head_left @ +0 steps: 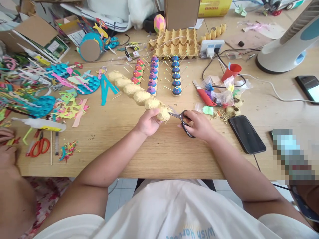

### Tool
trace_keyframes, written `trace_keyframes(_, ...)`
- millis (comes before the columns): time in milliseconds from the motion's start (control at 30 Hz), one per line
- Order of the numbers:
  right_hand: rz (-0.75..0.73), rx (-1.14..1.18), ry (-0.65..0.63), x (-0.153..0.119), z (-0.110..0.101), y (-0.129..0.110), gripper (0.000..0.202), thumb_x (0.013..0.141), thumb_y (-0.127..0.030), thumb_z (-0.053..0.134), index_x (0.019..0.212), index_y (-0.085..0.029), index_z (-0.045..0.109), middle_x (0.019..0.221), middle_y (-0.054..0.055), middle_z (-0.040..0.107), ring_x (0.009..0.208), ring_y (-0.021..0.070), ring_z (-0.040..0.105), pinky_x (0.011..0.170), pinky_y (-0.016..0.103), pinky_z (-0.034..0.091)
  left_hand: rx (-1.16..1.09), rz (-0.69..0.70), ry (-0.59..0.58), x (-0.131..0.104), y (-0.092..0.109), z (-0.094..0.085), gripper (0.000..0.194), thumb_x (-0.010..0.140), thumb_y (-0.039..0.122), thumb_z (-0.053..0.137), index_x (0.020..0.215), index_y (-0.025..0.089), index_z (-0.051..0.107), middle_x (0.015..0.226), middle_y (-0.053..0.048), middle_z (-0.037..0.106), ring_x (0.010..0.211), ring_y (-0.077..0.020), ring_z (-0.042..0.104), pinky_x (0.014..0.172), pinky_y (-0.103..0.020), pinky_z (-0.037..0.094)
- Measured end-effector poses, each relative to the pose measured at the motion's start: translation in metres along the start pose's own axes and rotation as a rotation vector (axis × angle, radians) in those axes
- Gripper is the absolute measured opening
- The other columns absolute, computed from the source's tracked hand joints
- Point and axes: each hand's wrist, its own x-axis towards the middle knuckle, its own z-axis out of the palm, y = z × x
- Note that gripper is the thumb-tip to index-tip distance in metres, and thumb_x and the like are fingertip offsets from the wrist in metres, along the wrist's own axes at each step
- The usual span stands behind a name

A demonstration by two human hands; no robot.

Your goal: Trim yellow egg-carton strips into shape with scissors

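A long tan strip of egg-carton cups (141, 97) slants up to the left above the table, its near end held in my left hand (149, 122). My right hand (199, 124) has its fingers in the black handles of a pair of scissors (183, 121). The scissor tips touch the strip's near end, close to my left hand; how far the blades are apart is hard to make out. Behind the strip stand painted rows of cups with pins: a red one (138, 71), a purple one (154, 74) and a blue one (176, 75).
Egg trays (176, 43) lie at the back. Paper scraps (72, 106), a glue bottle (42, 124) and orange scissors (40, 146) are left, beside another person's hand (7, 149). On the right are a red cup (232, 71), a black phone (247, 134) and a fan base (276, 59).
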Motion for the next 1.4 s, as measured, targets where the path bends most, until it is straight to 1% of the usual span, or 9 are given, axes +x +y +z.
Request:
trace_keyframes(167,-0.010,0.033,-0.062,0.000,0.004,-0.006,0.042,0.092,-0.064,0.066,0.089,-0.024,0.055,0.079,0.003,0.061,0.075,0.0212,0.054,0.073,0.033,0.038,0.014,-0.008,0.001,-0.012,-0.003,-0.010,0.027,0.061,0.032,0.086,0.083,0.023,0.072,0.078,0.002,0.079,0.067,-0.0143,0.070,0.057,-0.025,0.056)
trace_keyframes(267,-0.011,0.056,-0.098,0.000,0.005,-0.007,0.042,0.092,-0.064,0.066,0.089,-0.024,0.056,0.079,0.003,0.061,0.073,0.0200,0.053,0.071,0.032,0.038,0.010,-0.038,0.001,-0.013,-0.007,-0.017,0.024,0.064,0.028,0.081,0.084,0.023,0.069,0.077,0.001,0.076,0.067,-0.0150,0.070,0.059,-0.027,0.056)
trace_keyframes(367,-0.011,0.050,-0.111,0.000,0.006,-0.007,0.042,0.093,-0.064,0.066,0.090,-0.023,0.057,0.079,0.003,0.062,0.071,0.0197,0.051,0.070,0.032,0.038,-0.010,-0.057,0.004,-0.009,-0.008,-0.025,0.027,0.062,0.024,0.081,0.086,0.023,0.068,0.078,0.001,0.076,0.069,-0.0153,0.072,0.061,-0.027,0.056)
trace_keyframes(500,-0.028,0.002,-0.086,-0.001,0.007,-0.006,0.042,0.092,-0.064,0.067,0.094,-0.023,0.060,0.081,0.005,0.065,0.075,0.0220,0.055,0.072,0.033,0.039,-0.018,-0.103,-0.049,-0.005,-0.009,-0.031,0.036,0.058,0.024,0.082,0.092,0.023,0.071,0.079,-0.001,0.076,0.070,-0.0181,0.071,0.063,-0.030,0.056)
trace_keyframes(800,-0.112,-0.246,0.005,-0.002,0.004,-0.009,0.039,0.096,-0.059,0.065,0.104,-0.021,0.066,0.090,0.011,0.072,0.087,0.0291,0.062,0.080,0.040,0.045,-0.041,-0.162,-0.082,-0.005,-0.008,-0.029,0.044,0.055,0.026,0.081,0.099,0.026,0.075,0.083,-0.003,0.080,0.075,-0.0224,0.075,0.065,-0.033,0.057)
trace_keyframes(933,-0.132,-0.317,0.009,-0.002,0.001,-0.009,0.040,0.096,-0.058,0.064,0.105,-0.020,0.067,0.093,0.013,0.073,0.092,0.0317,0.064,0.081,0.041,0.045,-0.022,-0.195,-0.094,-0.005,-0.007,-0.028,0.039,0.057,0.027,0.079,0.095,0.024,0.075,0.081,-0.004,0.080,0.071,-0.0231,0.074,0.056,-0.031,0.053)
trace_keyframes(1100,-0.140,-0.285,-0.026,0.000,0.002,-0.006,0.036,0.096,-0.057,0.065,0.101,-0.021,0.066,0.089,0.011,0.072,0.087,0.0293,0.063,0.079,0.040,0.043,-0.025,-0.231,-0.108,-0.005,-0.005,-0.028,0.030,0.055,0.028,0.079,0.083,0.023,0.072,0.078,-0.005,0.079,0.070,-0.0229,0.073,0.055,-0.031,0.051)
trace_keyframes(1267,-0.123,-0.275,-0.029,0.001,0.003,-0.004,0.035,0.097,-0.057,0.062,0.097,-0.022,0.065,0.082,0.009,0.069,0.080,0.0272,0.060,0.075,0.038,0.039,-0.034,-0.234,-0.097,-0.004,-0.006,-0.029,0.028,0.057,0.026,0.077,0.084,0.023,0.070,0.078,-0.004,0.077,0.073,-0.0233,0.073,0.063,-0.033,0.053)
trace_keyframes(1400,-0.114,-0.301,-0.013,0.001,0.002,-0.005,0.035,0.098,-0.056,0.059,0.094,-0.022,0.065,0.078,0.008,0.067,0.078,0.0267,0.059,0.073,0.038,0.037,-0.061,-0.235,-0.094,-0.003,-0.007,-0.030,0.031,0.055,0.025,0.079,0.085,0.023,0.070,0.079,-0.003,0.077,0.072,-0.0215,0.071,0.062,-0.032,0.051)
